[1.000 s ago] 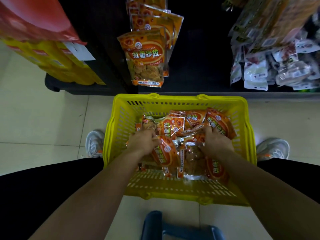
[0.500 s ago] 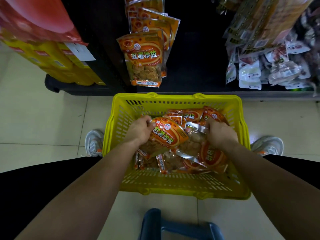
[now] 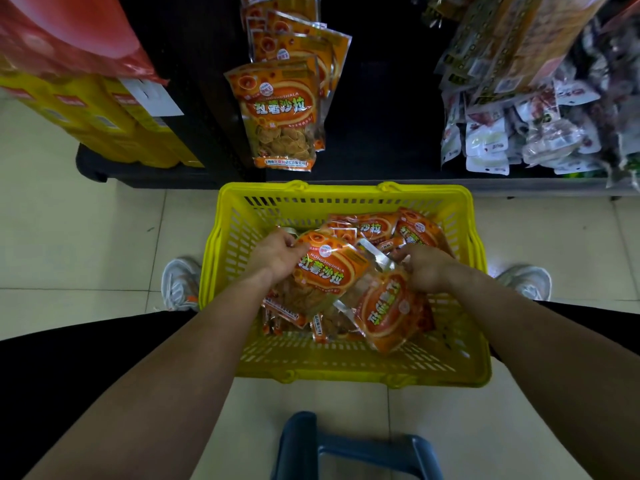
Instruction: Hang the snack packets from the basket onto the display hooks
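left hand (image 3: 277, 254) pinches top edge of orange packet (image 3: 329, 275), mid basket (image 3: 346, 372), raised off pile (image 3: 377, 226). right hand (image 3: 427, 268) curled round second packet (image 3: 384, 313) near basket's right edge. tip imo: hold by header, find hang hole first, lift singly toward hung packets (image 3: 282, 112) past far edge

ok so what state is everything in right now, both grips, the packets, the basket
left grip, grips the top corner of the front packet
front packet, raised over the pile, label facing up
right grip, holds the silvery top of the second packet
second packet, tilted, label upside down
basket, on the floor, more packets inside
hung packets, hanging on the display
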The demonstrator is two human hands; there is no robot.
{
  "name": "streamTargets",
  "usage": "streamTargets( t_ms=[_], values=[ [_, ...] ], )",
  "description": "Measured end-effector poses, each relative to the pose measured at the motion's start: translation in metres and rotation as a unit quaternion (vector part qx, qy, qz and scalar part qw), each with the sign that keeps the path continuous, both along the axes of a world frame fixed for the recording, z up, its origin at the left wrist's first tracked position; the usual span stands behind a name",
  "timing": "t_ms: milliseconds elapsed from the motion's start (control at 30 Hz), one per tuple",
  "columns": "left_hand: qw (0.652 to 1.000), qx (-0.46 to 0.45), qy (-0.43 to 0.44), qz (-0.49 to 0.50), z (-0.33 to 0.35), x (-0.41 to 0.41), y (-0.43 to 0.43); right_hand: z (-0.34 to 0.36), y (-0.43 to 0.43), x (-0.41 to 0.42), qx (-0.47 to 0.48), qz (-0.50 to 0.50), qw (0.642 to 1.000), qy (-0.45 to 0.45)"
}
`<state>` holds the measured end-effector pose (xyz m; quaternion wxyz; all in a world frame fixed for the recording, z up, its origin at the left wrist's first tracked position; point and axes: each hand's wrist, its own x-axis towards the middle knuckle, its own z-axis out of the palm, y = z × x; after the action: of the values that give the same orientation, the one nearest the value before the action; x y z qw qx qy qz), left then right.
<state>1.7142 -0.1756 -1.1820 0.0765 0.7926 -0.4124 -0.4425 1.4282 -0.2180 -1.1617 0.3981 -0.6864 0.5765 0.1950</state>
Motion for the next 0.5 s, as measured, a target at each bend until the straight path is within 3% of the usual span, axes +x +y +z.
streamTargets(
  t_ms=[100,333,500],
  values=[
    [1.0,0.013,-0.016,-0.018,0.003,-0.002,0.003,0.007,-0.001,0.003,-0.041,-0.056,0.996,-0.055],
    [0.997,-0.06,0.025,-0.049,0.016,-0.005,0.002,0.025,-0.005,0.007,-0.132,-0.054,0.988,-0.063],
    [0.993,-0.093,0.006,-0.066,0.048,0.001,-0.005,0.064,-0.016,0.011,-0.187,-0.029,0.981,-0.049]
  ],
)
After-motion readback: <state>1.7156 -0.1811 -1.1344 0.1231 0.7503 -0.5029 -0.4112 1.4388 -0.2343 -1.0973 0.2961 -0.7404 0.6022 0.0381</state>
